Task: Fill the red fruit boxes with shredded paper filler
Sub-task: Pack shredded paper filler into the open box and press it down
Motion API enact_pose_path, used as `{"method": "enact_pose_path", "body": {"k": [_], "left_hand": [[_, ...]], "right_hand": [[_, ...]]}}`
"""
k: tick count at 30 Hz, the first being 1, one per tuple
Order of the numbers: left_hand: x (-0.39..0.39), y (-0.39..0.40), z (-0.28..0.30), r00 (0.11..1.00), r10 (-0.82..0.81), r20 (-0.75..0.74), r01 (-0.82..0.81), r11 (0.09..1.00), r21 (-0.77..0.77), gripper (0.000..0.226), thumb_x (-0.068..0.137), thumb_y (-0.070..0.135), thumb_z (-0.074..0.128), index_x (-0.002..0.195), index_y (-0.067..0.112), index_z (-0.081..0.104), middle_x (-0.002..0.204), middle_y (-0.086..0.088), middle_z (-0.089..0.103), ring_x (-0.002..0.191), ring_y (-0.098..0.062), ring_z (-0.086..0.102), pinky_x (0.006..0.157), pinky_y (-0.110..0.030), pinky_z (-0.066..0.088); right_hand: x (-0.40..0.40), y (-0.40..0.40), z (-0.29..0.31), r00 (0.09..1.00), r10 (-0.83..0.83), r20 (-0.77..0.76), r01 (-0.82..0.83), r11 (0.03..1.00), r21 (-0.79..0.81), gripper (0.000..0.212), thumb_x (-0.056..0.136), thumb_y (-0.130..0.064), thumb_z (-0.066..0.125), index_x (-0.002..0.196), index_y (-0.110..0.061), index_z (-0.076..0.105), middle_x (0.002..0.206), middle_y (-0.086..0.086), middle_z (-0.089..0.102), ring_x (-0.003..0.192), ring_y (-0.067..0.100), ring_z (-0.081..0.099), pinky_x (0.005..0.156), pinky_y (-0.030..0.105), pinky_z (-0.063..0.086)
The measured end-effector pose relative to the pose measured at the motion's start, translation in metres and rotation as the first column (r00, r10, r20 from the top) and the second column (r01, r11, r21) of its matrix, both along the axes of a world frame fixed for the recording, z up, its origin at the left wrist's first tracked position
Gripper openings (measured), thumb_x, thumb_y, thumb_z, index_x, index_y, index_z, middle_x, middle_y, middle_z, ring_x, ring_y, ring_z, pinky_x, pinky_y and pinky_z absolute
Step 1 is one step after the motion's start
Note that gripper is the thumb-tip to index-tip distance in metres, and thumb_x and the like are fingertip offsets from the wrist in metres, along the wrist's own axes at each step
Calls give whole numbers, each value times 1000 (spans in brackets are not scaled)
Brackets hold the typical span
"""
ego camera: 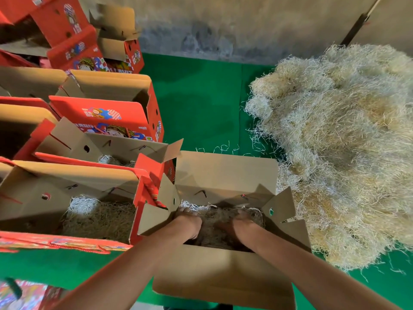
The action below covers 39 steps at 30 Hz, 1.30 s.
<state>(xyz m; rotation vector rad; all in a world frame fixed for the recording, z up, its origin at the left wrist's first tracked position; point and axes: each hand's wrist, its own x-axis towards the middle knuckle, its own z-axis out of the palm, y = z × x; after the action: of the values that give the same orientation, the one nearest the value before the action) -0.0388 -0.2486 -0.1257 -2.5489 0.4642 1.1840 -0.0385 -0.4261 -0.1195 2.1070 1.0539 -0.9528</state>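
Both hands are pushed down into the open box (223, 271); the left hand (188, 221) and right hand (242, 223) are pressed onto the shredded paper filler (220, 222) inside it, but how far the fingers are spread cannot be told; the box is stood on a green surface (201, 104) before a grey wall (223, 25); one large filler heap (346, 148) is seen just right of it; about five more red boxes (105, 113) are ranged at left.

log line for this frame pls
step: pressing filler into box | left hand: in filler | right hand: in filler | pile: right
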Motion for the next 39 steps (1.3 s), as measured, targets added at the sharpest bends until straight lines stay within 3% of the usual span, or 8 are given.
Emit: {"method": "enact_pose_path", "body": {"k": [3,9,15,19,27,33,36,39], "left_hand": [[0,0,-3,1000,-27,-2,27,999,38,51,97,22,52,147,20,44,158,-8,29,145,-34,23,119,-45,14],[-2,-3,3,999,3,51,-3,1000,11,48,92,19,56,139,22,49,150,-13,34,139,-36,30,116,-46,21],[3,-16,13,979,63,193,-7,961,-277,57,86,20,63,140,12,48,151,-8,39,142,-30,33,112,-48,33],[2,-10,6,996,18,90,14,940,-340,41,83,2,62,125,3,58,133,-11,50,130,-30,46,103,-40,44],[6,-12,-1,997,-72,36,77,985,-152,51,83,1,62,133,9,56,151,-8,34,144,-27,23,109,-54,35],[11,-15,-2,989,-127,80,119,989,88,55,94,27,60,147,24,44,157,-4,29,146,-24,18,111,-51,28],[10,-14,-3,989,-121,84,111,986,121,59,94,31,59,149,22,40,160,-6,25,148,-25,16,114,-51,24],[7,-15,-2,990,-110,89,97,986,133,62,94,32,56,151,18,35,161,-11,23,149,-28,16,117,-50,19]], "right_hand": [[-8,-17,-6,985,-174,10,163,943,291,43,106,-34,39,145,-19,48,144,21,45,120,34,49,102,41,38],[-3,-9,10,975,-180,132,176,983,45,31,99,-15,52,127,-6,62,138,15,56,135,30,44,119,46,20],[5,6,23,969,-191,155,94,870,484,27,96,-8,50,118,-8,65,128,13,58,121,32,53,94,46,49],[4,5,14,951,-307,32,267,870,414,31,98,0,46,126,-2,59,132,17,58,125,34,53,105,43,43],[7,-2,8,888,-456,-54,451,841,298,33,104,-10,46,135,-6,56,135,17,60,126,32,56,108,37,38],[9,-4,4,856,-514,-58,514,832,207,33,104,-12,47,134,-3,56,134,17,60,126,30,53,113,40,30],[4,-10,8,877,-477,-51,470,832,296,29,102,-20,51,124,-5,63,123,18,63,111,33,58,94,44,42],[-1,-13,11,913,-406,-40,401,873,280,34,100,-23,55,129,-5,59,121,20,61,86,25,51,70,31,40]]}}
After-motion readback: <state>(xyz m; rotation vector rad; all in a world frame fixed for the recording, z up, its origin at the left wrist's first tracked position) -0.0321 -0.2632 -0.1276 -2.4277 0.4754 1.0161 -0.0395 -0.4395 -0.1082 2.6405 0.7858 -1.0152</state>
